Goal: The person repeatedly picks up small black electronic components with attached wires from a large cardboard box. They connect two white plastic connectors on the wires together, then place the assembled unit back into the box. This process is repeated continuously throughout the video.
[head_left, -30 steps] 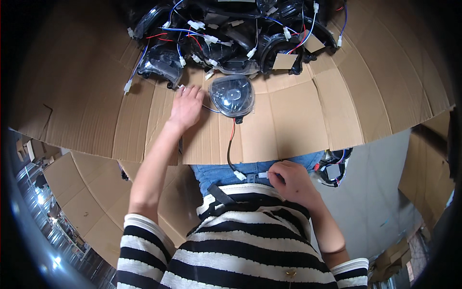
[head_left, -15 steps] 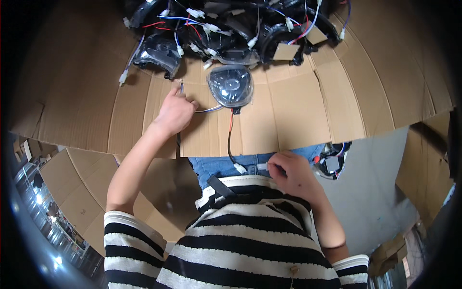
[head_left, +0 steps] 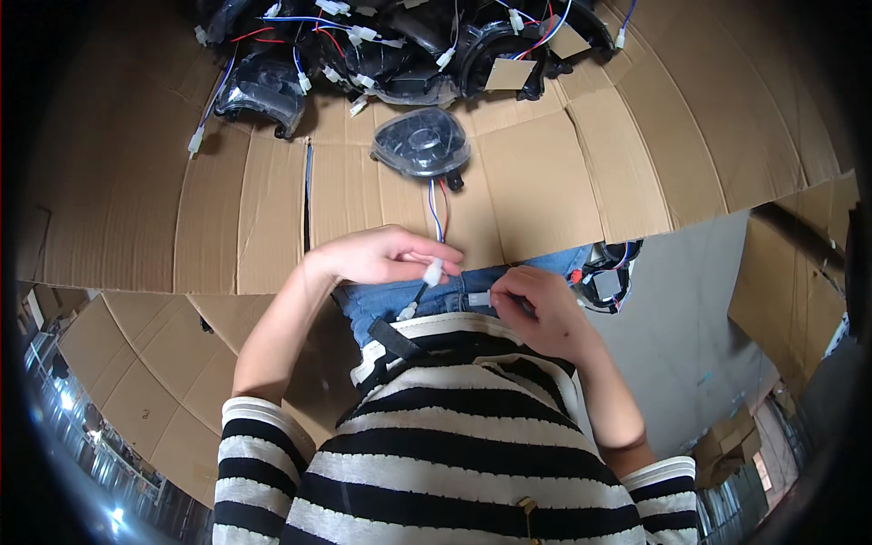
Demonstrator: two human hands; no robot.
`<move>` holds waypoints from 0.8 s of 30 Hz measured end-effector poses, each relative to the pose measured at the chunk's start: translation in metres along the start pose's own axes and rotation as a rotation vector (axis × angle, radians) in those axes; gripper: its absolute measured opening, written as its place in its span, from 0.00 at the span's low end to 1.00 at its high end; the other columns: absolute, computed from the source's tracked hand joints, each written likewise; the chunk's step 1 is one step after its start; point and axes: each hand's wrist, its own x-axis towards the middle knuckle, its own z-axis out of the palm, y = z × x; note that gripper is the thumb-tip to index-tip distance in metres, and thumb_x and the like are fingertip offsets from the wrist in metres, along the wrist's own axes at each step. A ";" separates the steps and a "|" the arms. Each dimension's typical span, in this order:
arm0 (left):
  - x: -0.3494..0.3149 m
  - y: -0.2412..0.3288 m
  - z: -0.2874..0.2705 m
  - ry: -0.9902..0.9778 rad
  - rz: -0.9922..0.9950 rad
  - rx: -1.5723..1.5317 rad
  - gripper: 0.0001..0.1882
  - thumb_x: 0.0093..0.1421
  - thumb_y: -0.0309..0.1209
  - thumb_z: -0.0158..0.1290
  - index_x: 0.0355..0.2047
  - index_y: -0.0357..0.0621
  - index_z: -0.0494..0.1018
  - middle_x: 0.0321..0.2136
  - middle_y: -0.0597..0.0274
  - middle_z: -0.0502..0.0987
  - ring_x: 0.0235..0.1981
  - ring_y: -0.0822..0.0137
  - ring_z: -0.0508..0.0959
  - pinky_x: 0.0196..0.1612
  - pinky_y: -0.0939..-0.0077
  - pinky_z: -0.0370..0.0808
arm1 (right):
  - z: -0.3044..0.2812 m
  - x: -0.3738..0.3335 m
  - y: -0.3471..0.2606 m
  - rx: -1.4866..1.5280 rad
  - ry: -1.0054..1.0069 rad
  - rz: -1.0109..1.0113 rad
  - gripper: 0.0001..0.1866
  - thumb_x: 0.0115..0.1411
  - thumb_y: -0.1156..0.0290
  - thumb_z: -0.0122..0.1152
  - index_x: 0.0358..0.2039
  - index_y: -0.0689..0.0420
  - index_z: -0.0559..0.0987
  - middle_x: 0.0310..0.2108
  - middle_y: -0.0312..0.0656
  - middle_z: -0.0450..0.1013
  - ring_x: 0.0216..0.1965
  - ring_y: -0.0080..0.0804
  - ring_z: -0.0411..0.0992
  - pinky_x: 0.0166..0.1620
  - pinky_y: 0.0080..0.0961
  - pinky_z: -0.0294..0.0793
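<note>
A lamp unit with a clear domed lens and dark housing lies on the cardboard in front of me. Blue, white and red wires run from it toward my body. My left hand is at the cardboard's near edge, thumb and fingers closed on a white wire connector. Below it, a second white connector hangs on a dark lead over my waistband. To the right, my right hand is curled with its fingertips on a small pale, translucent connector-like piece.
Several black lamp units with loose wires and white connectors are heaped at the far side of the cardboard surface. One separate unit lies at the heap's left. Another wired part shows below the edge, right of my lap.
My left hand has come from the far left down to the near edge, now with a white connector. The lamp has turned, its wires now running toward me. My right hand stays near my waist.
</note>
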 end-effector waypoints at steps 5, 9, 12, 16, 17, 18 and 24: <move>0.001 0.006 0.004 0.011 -0.054 -0.081 0.13 0.56 0.26 0.45 0.41 0.33 0.68 0.31 0.57 0.75 0.32 0.72 0.75 0.40 0.81 0.70 | 0.004 -0.003 -0.006 0.094 0.016 0.019 0.02 0.47 0.77 0.53 0.22 0.61 0.70 0.17 0.42 0.65 0.20 0.35 0.65 0.24 0.26 0.63; -0.003 -0.001 0.002 -0.119 -0.038 -0.046 0.13 0.56 0.27 0.46 0.40 0.35 0.69 0.30 0.58 0.76 0.30 0.74 0.75 0.38 0.82 0.70 | 0.008 0.000 -0.006 0.134 0.041 -0.034 0.02 0.48 0.78 0.53 0.23 0.61 0.70 0.17 0.41 0.65 0.18 0.33 0.63 0.22 0.24 0.62; -0.004 0.011 0.012 -0.001 -0.051 0.218 0.11 0.53 0.25 0.49 0.38 0.37 0.71 0.30 0.60 0.76 0.31 0.73 0.75 0.38 0.81 0.70 | 0.010 0.001 -0.004 0.135 0.066 -0.037 0.02 0.49 0.77 0.52 0.24 0.61 0.70 0.17 0.41 0.64 0.17 0.30 0.62 0.21 0.23 0.60; -0.006 0.018 0.039 0.389 0.281 0.628 0.12 0.49 0.24 0.51 0.37 0.39 0.72 0.29 0.56 0.76 0.30 0.63 0.76 0.37 0.77 0.71 | 0.016 -0.002 -0.006 0.267 0.129 0.076 0.03 0.51 0.76 0.51 0.25 0.62 0.70 0.17 0.38 0.64 0.17 0.24 0.60 0.20 0.20 0.58; -0.005 0.014 0.044 0.458 0.327 0.693 0.13 0.47 0.22 0.51 0.36 0.38 0.72 0.27 0.55 0.75 0.28 0.58 0.76 0.38 0.74 0.72 | 0.017 -0.002 -0.008 0.326 0.138 0.126 0.03 0.52 0.76 0.50 0.25 0.62 0.70 0.17 0.37 0.64 0.17 0.21 0.59 0.20 0.18 0.58; -0.004 0.011 0.047 0.523 0.373 0.766 0.14 0.47 0.22 0.51 0.36 0.38 0.71 0.27 0.55 0.75 0.28 0.59 0.76 0.38 0.73 0.72 | 0.017 -0.003 -0.010 0.385 0.146 0.176 0.04 0.52 0.75 0.50 0.25 0.62 0.71 0.17 0.35 0.64 0.17 0.19 0.58 0.20 0.17 0.57; 0.008 -0.005 0.055 0.856 0.592 1.200 0.18 0.41 0.23 0.54 0.36 0.39 0.70 0.23 0.59 0.72 0.25 0.63 0.74 0.39 0.69 0.72 | 0.034 -0.008 -0.009 0.499 0.273 0.344 0.07 0.55 0.74 0.48 0.24 0.63 0.71 0.14 0.30 0.61 0.17 0.11 0.55 0.20 0.12 0.53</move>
